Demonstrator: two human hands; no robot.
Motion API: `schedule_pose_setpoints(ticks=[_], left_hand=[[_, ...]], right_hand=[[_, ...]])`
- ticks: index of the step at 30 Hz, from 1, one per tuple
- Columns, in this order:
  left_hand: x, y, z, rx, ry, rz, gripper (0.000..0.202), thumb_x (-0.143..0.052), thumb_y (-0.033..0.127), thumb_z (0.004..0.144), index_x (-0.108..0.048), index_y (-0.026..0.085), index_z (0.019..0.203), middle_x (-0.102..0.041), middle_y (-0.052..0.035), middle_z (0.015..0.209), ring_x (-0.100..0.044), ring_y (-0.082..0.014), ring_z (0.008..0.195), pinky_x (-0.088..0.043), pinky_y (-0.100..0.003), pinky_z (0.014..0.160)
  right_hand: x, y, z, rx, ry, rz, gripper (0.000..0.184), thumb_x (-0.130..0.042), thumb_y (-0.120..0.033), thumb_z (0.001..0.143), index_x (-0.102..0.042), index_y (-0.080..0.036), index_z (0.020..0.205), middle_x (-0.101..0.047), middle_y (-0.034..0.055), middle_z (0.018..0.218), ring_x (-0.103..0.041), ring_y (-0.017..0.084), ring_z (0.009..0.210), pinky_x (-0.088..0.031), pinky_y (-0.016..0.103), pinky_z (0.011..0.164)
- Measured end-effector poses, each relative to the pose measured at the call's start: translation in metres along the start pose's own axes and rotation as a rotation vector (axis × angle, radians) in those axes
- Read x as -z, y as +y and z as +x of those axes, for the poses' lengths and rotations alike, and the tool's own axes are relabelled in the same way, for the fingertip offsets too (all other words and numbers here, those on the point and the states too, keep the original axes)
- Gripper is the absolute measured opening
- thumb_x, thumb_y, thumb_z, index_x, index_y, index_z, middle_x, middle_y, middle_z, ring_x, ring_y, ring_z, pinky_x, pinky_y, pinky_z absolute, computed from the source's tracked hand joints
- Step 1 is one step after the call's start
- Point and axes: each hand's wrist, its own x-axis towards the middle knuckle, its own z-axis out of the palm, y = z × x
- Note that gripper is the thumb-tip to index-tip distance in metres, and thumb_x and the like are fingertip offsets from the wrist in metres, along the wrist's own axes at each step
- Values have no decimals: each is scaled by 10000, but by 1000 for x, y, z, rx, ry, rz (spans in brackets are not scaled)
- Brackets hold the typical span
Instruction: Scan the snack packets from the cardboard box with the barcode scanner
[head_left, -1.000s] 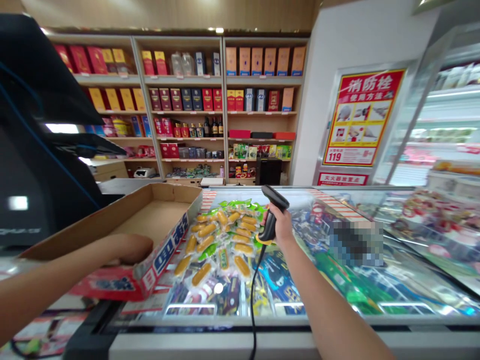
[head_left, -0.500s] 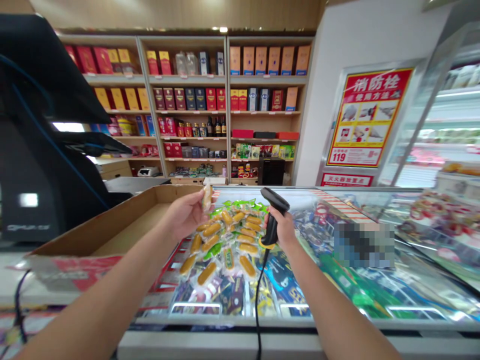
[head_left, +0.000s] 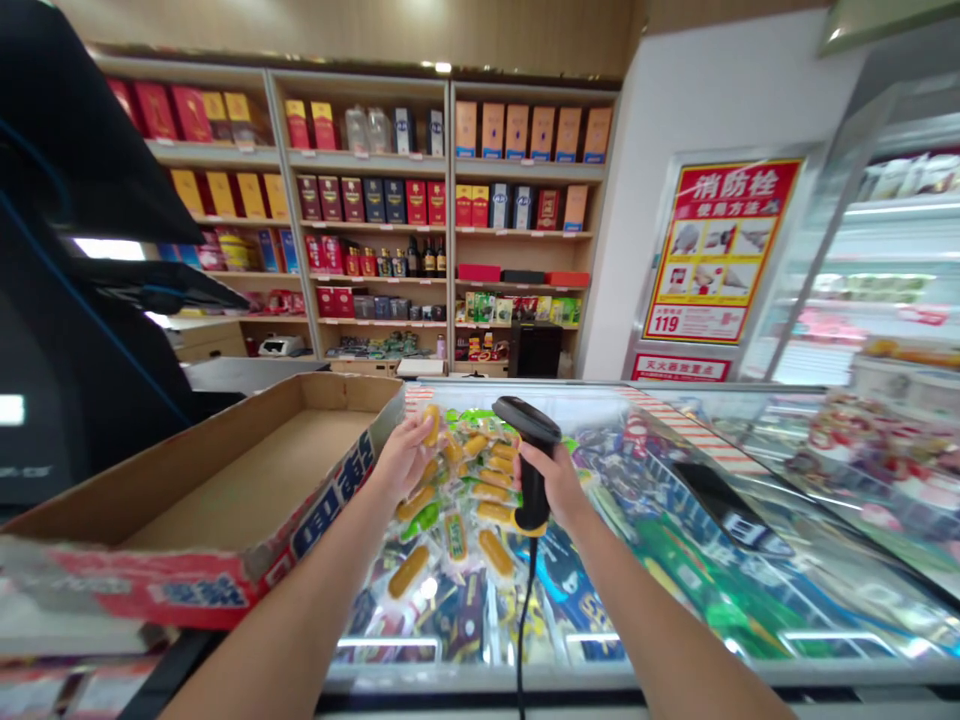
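My left hand (head_left: 405,458) is closed on a yellow-brown sausage (head_left: 431,425) in clear wrapping, raised at the far left of a loose pile. In my right hand (head_left: 551,475) is a black barcode scanner (head_left: 534,460), its head tilted up and facing left towards that sausage. A black cable (head_left: 523,620) runs down from the yellow-rimmed base of its handle. Several more wrapped sausages (head_left: 495,552) lie below and between my hands on the glass freezer top (head_left: 517,690); one bears a green label. My left forearm hides part of the pile's left side.
An open cardboard box (head_left: 225,480) stands on the left, beside a black checkout terminal (head_left: 67,300). On the glass at right lies a dark phone (head_left: 724,505). Frozen packages (head_left: 697,570) show beneath the glass. Shelves of boxed goods (head_left: 375,200) line the back wall.
My left hand has moved right with the sausage, closer to the scanner. The scanner appears slightly further left and lower. The view has shifted, showing more of the cardboard box.
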Motion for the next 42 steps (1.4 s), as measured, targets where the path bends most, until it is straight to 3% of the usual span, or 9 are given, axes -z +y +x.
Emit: schedule_pose_setpoints(ticks=[4, 10, 13, 18, 21, 25, 30, 38, 42], left_hand=[[8, 5, 4, -69, 12, -1, 265, -819, 231, 659, -621, 151, 816, -645, 13, 726, -593, -83, 607, -510, -192, 579], [0, 1, -3, 191, -55, -188, 249, -726, 284, 761, -598, 151, 930, -582, -1, 723, -504, -53, 520, -272, -98, 333], [-5, -3, -8, 213, -104, -211, 352, -809, 252, 667, -593, 153, 926, -538, 34, 691, -424, -18, 472, -211, -79, 327], [-11, -12, -8, 48, -38, 5, 422, -887, 270, 553, -635, 156, 872, -632, 12, 746, -600, -86, 636, -457, -158, 517], [-11, -18, -6, -82, -12, 173, 401, -888, 306, 548, -649, 150, 830, -686, -18, 777, -661, -138, 750, -501, -206, 647], [-6, -22, -3, -80, -22, 245, 550, -875, 378, 556, -598, 189, 992, -718, -32, 858, -694, -186, 727, -516, -248, 595], [-3, -25, -2, -66, -28, 219, 684, -870, 322, 553, -456, 239, 1090, -711, 7, 824, -706, -183, 699, -554, -280, 634], [-7, -33, -4, -144, -39, 317, 596, -834, 245, 570, -388, 243, 965, -663, 68, 687, -671, -146, 611, -546, -261, 620], [-6, -37, -1, -162, -42, 325, 569, -825, 269, 584, -361, 237, 913, -685, 47, 721, -674, -147, 618, -554, -272, 616]], right_hand=[[-5, 0, -5, -26, -22, -3, 277, -710, -429, 720, -639, -164, 683, -593, 6, 494, -528, 128, 396, -416, 239, 414], [-11, 2, -10, -74, -107, 23, 277, -712, -435, 701, -646, -167, 722, -592, -2, 504, -527, 130, 401, -424, 247, 424], [-11, 1, -11, -83, -103, 23, 279, -713, -437, 697, -642, -168, 725, -593, -2, 508, -527, 127, 401, -418, 242, 424], [-11, -1, -11, -80, -113, 35, 280, -723, -429, 684, -640, -171, 757, -597, -3, 510, -529, 133, 397, -419, 249, 421], [-10, 0, -11, -91, -165, 57, 303, -728, -437, 676, -642, -169, 789, -598, -5, 516, -527, 136, 394, -429, 258, 423], [-10, 1, -12, -117, -220, 89, 328, -731, -452, 665, -640, -173, 813, -592, -12, 516, -514, 127, 388, -440, 256, 421], [-16, -1, -16, -119, -211, 72, 306, -726, -438, 675, -646, -168, 795, -597, -6, 516, -524, 126, 393, -438, 245, 420], [-24, -3, -20, -102, -150, -45, 273, -697, -431, 719, -641, -166, 683, -596, 7, 502, -536, 129, 396, -432, 241, 420], [-21, -1, -19, -119, -134, -14, 276, -694, -427, 714, -636, -162, 661, -593, 7, 499, -536, 127, 389, -429, 240, 414]])
